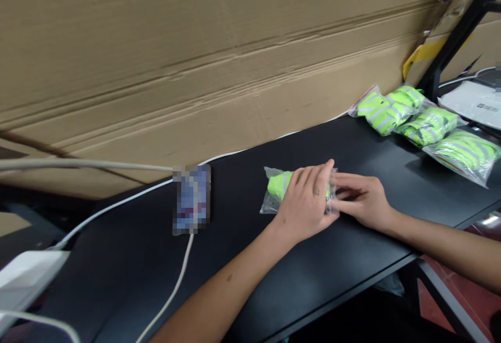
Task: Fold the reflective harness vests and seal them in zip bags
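Packet [278, 182] just right of centre, green under clear plastic! Cardboard [219, 35] fills the top of the frame, and below it runs the black counter [235, 197]. More packets [465, 150] crowd together at the right. Left hand [307, 199] lies over the packet, fingers side by side, its grip impossible to tell; right hand [362, 199] pinches the clear end, fingers and thumb bent. Left of centre, a blurred phone [188, 212], a pale cable [183, 270] crossing it.
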`<state>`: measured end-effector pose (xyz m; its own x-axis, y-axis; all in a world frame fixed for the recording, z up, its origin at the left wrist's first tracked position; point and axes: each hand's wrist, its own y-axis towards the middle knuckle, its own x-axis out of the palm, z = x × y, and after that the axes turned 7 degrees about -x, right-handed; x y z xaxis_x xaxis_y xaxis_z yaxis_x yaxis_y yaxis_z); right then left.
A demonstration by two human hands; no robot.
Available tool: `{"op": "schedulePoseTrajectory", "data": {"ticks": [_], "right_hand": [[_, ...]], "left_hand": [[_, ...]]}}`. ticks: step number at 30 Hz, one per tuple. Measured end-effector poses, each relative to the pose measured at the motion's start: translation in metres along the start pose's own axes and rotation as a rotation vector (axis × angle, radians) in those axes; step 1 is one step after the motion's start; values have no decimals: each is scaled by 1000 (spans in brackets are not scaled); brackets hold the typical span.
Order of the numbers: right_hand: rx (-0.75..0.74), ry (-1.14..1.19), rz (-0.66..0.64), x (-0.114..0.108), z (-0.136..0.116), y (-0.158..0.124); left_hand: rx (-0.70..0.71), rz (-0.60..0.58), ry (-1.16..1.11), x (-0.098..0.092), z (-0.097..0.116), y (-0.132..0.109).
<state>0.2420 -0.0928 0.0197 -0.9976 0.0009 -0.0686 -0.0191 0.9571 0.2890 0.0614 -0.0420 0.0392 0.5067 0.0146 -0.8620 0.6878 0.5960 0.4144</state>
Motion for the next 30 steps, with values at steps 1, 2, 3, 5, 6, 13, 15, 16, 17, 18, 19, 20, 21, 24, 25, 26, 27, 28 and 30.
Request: {"op": "schedulePoseTrajectory", "data": {"ticks": [1,2,3,5,6,13,15,16,17,18,19,20,21,24,25,26,27,28,30], "right_hand": [[-66,-70,27,4,0,-2],[-123,-127,40,8,0,-3],[-170,-165,45,10,-1,-5],[-269,-222,45,12,-2,-6],[-337,-263,45,11,-3,-6],[-845,-824,-62,-9,-15,-5],[-862,-946,-136,-12,-18,-5],[-864,-981,-174,-12,-18,-5],[-863,-1003,-206,-11,-19,-5],[-854,-1020,-233,-10,-19,-5],[-837,-1035,-258,-9,-19,-4],[-817,-1049,-284,-9,-18,-3],[-802,-1062,-310,-8,-17,-2],[-856,-1064,-336,-11,-16,5],[-913,-1042,-301,-13,-18,8],[-970,-1015,-245,-15,-20,12],[-1015,-988,-185,-18,-24,17],[-1040,-959,-141,-20,-29,22],[-1016,-883,-137,-22,-43,34]], "left_hand": [[6,21,-14,0,-1,1],[11,44,-30,0,-3,2],[15,63,-45,0,-5,4],[28,107,-85,0,-7,6],[38,134,-111,0,-8,7],[14,170,-341,-11,-2,10],[-6,126,-385,-12,-1,9],[-14,108,-401,-11,-1,9],[-21,94,-416,-10,-2,8],[-29,83,-428,-9,-4,8],[-39,77,-440,-8,-6,8],[-51,74,-456,-8,-8,9],[-64,68,-482,-9,-11,10],[-88,38,-621,-20,-17,12],[-88,24,-689,-25,-18,13],[-89,11,-773,-31,-19,14],[-93,-4,-872,-37,-18,14],[-104,-20,-986,-42,-18,14],[-150,-51,-1231,-50,-17,15]]}}
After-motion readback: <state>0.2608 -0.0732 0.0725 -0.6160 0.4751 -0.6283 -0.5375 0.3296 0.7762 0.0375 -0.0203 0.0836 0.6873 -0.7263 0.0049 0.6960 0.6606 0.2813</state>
